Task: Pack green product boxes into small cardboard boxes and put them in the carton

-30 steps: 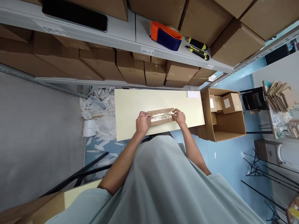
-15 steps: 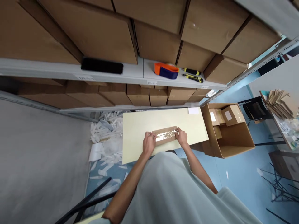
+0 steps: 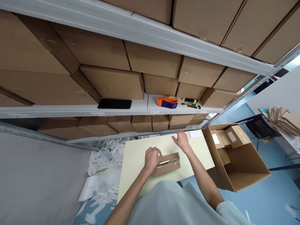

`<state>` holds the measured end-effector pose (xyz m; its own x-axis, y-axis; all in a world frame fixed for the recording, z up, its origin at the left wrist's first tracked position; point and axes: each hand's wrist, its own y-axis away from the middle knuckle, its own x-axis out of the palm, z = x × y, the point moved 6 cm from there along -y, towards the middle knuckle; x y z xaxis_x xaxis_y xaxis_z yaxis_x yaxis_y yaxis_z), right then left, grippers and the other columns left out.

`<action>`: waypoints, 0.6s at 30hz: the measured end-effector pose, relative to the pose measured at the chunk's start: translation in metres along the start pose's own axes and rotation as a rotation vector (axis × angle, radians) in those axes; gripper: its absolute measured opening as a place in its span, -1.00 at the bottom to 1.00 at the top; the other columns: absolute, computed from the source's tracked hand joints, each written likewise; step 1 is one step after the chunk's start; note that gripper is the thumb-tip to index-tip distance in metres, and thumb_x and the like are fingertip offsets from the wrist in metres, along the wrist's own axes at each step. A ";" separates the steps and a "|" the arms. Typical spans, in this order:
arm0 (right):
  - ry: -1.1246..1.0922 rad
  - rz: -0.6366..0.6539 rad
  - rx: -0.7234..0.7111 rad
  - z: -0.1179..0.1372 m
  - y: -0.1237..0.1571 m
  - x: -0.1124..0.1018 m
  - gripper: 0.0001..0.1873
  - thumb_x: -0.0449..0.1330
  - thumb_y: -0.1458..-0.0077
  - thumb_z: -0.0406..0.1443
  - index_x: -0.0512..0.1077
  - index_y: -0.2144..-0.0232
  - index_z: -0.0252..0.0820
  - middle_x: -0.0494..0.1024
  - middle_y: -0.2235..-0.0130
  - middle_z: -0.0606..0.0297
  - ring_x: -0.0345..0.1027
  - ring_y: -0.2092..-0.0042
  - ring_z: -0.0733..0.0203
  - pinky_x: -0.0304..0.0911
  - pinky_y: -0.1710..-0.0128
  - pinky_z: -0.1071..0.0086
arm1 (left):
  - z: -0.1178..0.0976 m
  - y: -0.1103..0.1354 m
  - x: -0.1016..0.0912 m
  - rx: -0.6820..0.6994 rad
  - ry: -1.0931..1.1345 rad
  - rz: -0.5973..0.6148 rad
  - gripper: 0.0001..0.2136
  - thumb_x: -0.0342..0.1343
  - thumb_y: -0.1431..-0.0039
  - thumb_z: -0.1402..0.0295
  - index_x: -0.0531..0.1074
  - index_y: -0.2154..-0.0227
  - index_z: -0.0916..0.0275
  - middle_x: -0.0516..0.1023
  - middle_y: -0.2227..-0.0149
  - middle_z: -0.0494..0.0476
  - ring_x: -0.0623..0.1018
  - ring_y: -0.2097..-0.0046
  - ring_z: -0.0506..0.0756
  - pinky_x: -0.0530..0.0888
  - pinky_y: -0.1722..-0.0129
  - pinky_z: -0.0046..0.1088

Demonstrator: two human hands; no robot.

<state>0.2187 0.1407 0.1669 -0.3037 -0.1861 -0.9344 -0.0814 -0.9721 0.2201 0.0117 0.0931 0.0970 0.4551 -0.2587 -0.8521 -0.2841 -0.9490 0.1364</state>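
A small flat cardboard box (image 3: 169, 162), taped along its top with clear tape, lies on the pale yellow table (image 3: 136, 156). My left hand (image 3: 152, 158) rests on the box's left end with fingers curled over it. My right hand (image 3: 181, 140) is off the box, raised above the far part of the table with fingers stretched toward the shelf. On that shelf sit an orange and blue tape dispenser (image 3: 167, 102) and two yellow-black utility knives (image 3: 191, 103).
A black phone (image 3: 114, 103) lies on the grey shelf (image 3: 70, 108) among stacked cardboard boxes. An open carton (image 3: 243, 162) holding smaller boxes stands right of the table. A white label (image 3: 195, 133) lies at the table's far right corner. Paper scraps (image 3: 103, 156) litter the floor to the left.
My right hand has let go of the box and moved up and forward toward the shelf. The left hand stays on the box. The view has tilted upward.
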 end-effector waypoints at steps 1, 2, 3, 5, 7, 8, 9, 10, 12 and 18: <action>-0.001 -0.107 -0.077 0.014 -0.022 -0.027 -0.60 0.23 -0.53 -0.16 0.59 -0.25 -0.23 0.66 -0.22 -0.15 0.57 -0.26 -0.21 0.39 -0.33 0.05 | -0.013 -0.022 -0.021 0.027 0.013 -0.063 -0.80 0.20 -0.27 0.47 0.73 0.33 0.11 0.78 0.07 0.26 0.66 -0.08 0.40 0.52 -0.20 -0.01; 0.001 -0.203 -0.150 0.028 -0.043 -0.052 -0.58 0.20 -0.53 -0.17 0.56 -0.28 -0.25 0.64 -0.24 -0.17 0.55 -0.26 -0.22 0.37 -0.36 0.02 | -0.027 -0.045 -0.044 0.060 0.024 -0.136 -0.80 0.20 -0.28 0.45 0.74 0.29 0.11 0.78 0.03 0.26 0.65 -0.10 0.40 0.50 -0.23 0.01; 0.009 -0.278 -0.219 0.042 -0.064 -0.075 -0.55 0.20 -0.53 -0.19 0.52 -0.31 -0.28 0.62 -0.26 -0.18 0.51 -0.29 -0.23 0.33 -0.40 -0.01 | -0.042 -0.069 -0.069 0.095 0.039 -0.201 -0.80 0.19 -0.30 0.44 0.74 0.26 0.10 0.78 0.02 0.25 0.65 -0.10 0.39 0.49 -0.25 0.01; 0.030 -0.355 -0.296 0.066 -0.103 -0.111 -0.51 0.21 -0.50 -0.21 0.47 -0.34 -0.36 0.58 -0.28 -0.25 0.46 -0.33 -0.28 0.30 -0.43 -0.08 | -0.069 -0.116 -0.115 0.152 0.061 -0.318 -0.78 0.17 -0.34 0.41 0.75 0.19 0.11 0.77 0.02 0.26 0.65 -0.07 0.38 0.50 -0.22 0.01; 0.065 -0.334 -0.266 0.082 -0.141 -0.129 -0.51 0.22 -0.46 -0.25 0.46 -0.31 -0.42 0.58 -0.28 -0.33 0.45 -0.35 -0.32 0.33 -0.41 -0.11 | -0.087 -0.154 -0.154 0.167 0.055 -0.439 -0.76 0.14 -0.39 0.37 0.76 0.16 0.15 0.76 0.02 0.32 0.65 -0.08 0.40 0.51 -0.20 0.03; 0.082 -0.293 -0.231 0.087 -0.157 -0.133 -0.51 0.21 -0.45 -0.28 0.45 -0.31 -0.45 0.58 -0.28 -0.37 0.46 -0.35 -0.33 0.34 -0.40 -0.10 | -0.092 -0.169 -0.167 0.158 0.050 -0.468 -0.76 0.15 -0.38 0.38 0.76 0.17 0.16 0.76 0.03 0.35 0.65 -0.07 0.40 0.52 -0.18 0.04; 0.096 -0.247 -0.198 0.090 -0.171 -0.134 -0.51 0.21 -0.43 -0.30 0.45 -0.30 -0.46 0.59 -0.27 -0.40 0.48 -0.35 -0.33 0.36 -0.39 -0.09 | -0.094 -0.181 -0.175 0.147 0.045 -0.484 -0.76 0.16 -0.36 0.38 0.76 0.18 0.17 0.76 0.03 0.36 0.65 -0.05 0.41 0.53 -0.17 0.05; 0.106 -0.203 -0.175 0.093 -0.182 -0.133 -0.51 0.22 -0.41 -0.32 0.45 -0.29 -0.47 0.61 -0.26 -0.41 0.50 -0.34 -0.33 0.38 -0.38 -0.09 | -0.094 -0.190 -0.180 0.135 0.037 -0.489 -0.77 0.16 -0.34 0.39 0.76 0.18 0.18 0.76 0.04 0.37 0.66 -0.04 0.41 0.54 -0.15 0.06; 0.117 -0.147 -0.162 0.095 -0.196 -0.128 -0.46 0.29 -0.34 -0.32 0.46 -0.29 -0.45 0.64 -0.24 -0.40 0.53 -0.33 -0.35 0.42 -0.35 -0.13 | -0.088 -0.198 -0.180 0.111 0.024 -0.478 -0.76 0.17 -0.33 0.41 0.77 0.16 0.18 0.77 0.05 0.37 0.67 -0.02 0.40 0.55 -0.14 0.04; 0.132 -0.135 -0.186 0.090 -0.196 -0.114 -0.40 0.35 -0.34 -0.34 0.41 -0.34 -0.48 0.57 -0.34 -0.45 0.34 -0.50 -0.38 0.25 -0.49 -0.19 | -0.073 -0.184 -0.156 0.095 0.051 -0.450 -0.71 0.14 -0.38 0.43 0.76 0.04 0.20 0.76 -0.02 0.36 0.69 -0.08 0.38 0.55 -0.20 -0.02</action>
<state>0.1836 0.3650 0.2552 -0.1747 -0.0579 -0.9829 0.0669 -0.9967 0.0468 0.0544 0.2954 0.2417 0.5913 0.1643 -0.7895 -0.1237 -0.9490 -0.2901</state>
